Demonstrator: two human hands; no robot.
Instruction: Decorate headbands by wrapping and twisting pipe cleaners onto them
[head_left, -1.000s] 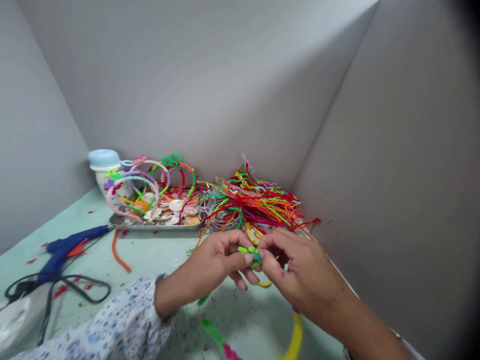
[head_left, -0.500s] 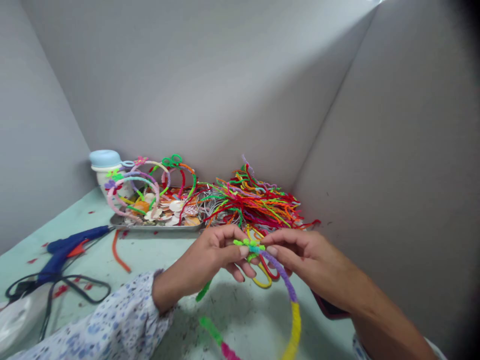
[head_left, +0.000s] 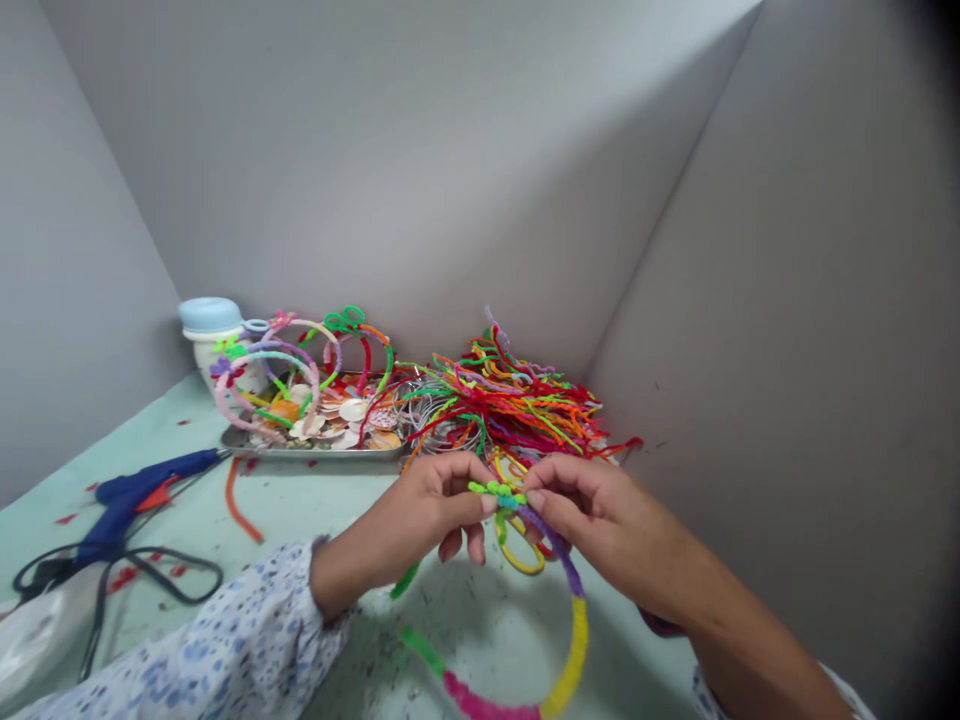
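Brightly multicoloured fuzzy-wrapped headband [head_left: 574, 640].

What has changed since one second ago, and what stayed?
The hoop has swung up into view: its purple, yellow and pink wrap now shows. The left hand and right hand still pinch the green bow on it. Glue gun and tray have not moved.

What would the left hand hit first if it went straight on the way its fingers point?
The green knot it pinches; right behind that, the right hand, which seems level with it, though depth is unclear.
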